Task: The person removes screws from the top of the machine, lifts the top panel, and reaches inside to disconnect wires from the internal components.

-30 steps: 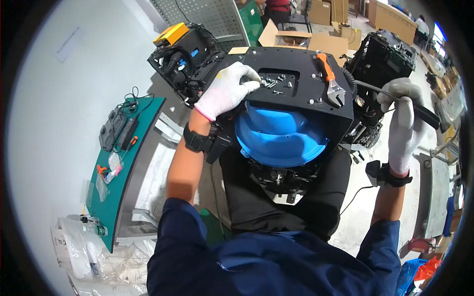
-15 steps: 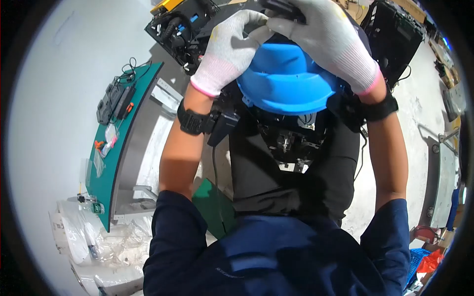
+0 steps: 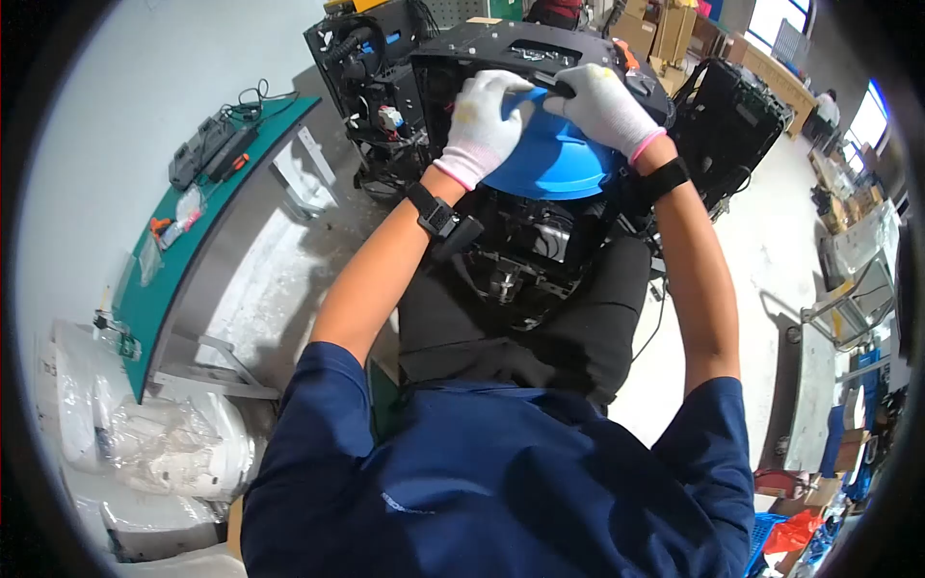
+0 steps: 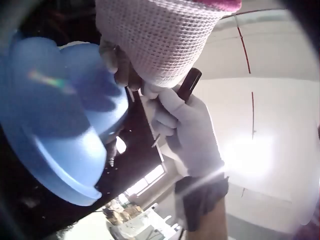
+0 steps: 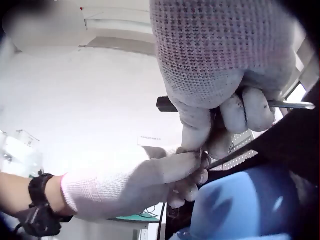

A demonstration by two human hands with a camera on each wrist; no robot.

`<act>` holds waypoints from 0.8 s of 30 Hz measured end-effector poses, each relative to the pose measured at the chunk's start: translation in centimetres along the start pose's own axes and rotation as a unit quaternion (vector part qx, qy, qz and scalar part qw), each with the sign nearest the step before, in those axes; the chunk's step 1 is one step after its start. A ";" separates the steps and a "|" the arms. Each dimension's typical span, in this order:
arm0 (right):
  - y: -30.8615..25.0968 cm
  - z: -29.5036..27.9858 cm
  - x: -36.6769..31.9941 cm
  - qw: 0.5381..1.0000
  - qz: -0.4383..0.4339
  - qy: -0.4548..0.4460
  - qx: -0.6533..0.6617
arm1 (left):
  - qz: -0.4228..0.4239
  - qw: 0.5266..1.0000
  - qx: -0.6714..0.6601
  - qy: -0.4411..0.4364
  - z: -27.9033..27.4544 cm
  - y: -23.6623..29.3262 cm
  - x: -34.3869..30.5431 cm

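Bright daylight, fisheye edges — wrist views blurred

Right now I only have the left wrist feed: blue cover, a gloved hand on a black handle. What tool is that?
Observer: In the right wrist view the right hand grips what looks like a screwdriver. A thin metal shaft sticks out on the side opposite the black handle.
Operator: Where are the hands on the machine?
Observer: In the head view both are at the upper rim of the blue cover, just under the black top plate. The left hand is beside the right.
Operator: Anything lying on that plate?
Observer: An orange-handled tool lies near its far right edge.
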State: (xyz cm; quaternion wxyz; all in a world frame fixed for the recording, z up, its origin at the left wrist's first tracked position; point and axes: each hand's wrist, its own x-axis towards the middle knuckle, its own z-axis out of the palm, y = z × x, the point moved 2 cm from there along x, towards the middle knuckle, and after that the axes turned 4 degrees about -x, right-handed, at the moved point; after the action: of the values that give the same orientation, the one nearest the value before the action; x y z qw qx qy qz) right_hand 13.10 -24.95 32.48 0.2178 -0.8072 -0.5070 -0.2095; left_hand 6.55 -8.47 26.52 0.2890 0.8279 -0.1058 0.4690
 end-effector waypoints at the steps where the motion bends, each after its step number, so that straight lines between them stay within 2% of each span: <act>1: -0.1 0.5 -0.3 1.000 0.006 0.010 -0.006 | 0.094 0.987 0.096 0.083 -0.1 -0.2 -0.5; 3: -0.2 1.2 -0.8 0.999 0.032 -0.003 0.007 | 0.099 0.981 0.102 0.131 0.1 -1.4 -1.1; 7: 0.2 2.7 -1.5 0.999 0.012 0.034 -0.032 | 0.163 0.979 0.087 0.081 1.4 -2.2 -1.8; 9: -0.2 2.7 -1.9 0.999 0.001 0.020 -0.027 | 0.157 0.982 0.061 0.081 2.1 -2.7 -2.3; 11: 0.0 3.1 -2.3 0.999 0.021 0.038 -0.020 | 0.157 0.982 0.065 0.086 2.0 -2.9 -2.3; 13: -0.2 3.3 -2.5 0.998 0.003 0.049 -0.027 | 0.150 0.982 0.068 0.088 2.1 -3.1 -2.4; 15: -0.6 3.2 -2.6 0.998 0.046 0.037 -0.038 | 0.144 0.983 0.073 0.085 2.1 -3.2 -2.5; 18: -0.5 3.5 -2.6 0.997 0.044 0.039 -0.046 | 0.148 0.984 0.047 0.091 2.3 -3.4 -2.7; 20: -1.0 3.4 -2.8 0.996 0.075 0.032 -0.042 | 0.144 0.984 0.045 0.092 2.0 -3.1 -2.9; 24: -0.7 3.5 -2.5 0.996 0.058 0.042 -0.057 | 0.151 0.981 0.033 0.116 1.9 -2.7 -2.6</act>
State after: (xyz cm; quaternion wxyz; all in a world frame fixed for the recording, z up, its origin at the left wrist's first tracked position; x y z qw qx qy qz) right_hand 11.87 -24.47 28.30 0.2041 -0.8370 -0.4370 -0.2584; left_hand 7.71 -7.66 22.62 0.1980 0.7516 -0.1798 0.6030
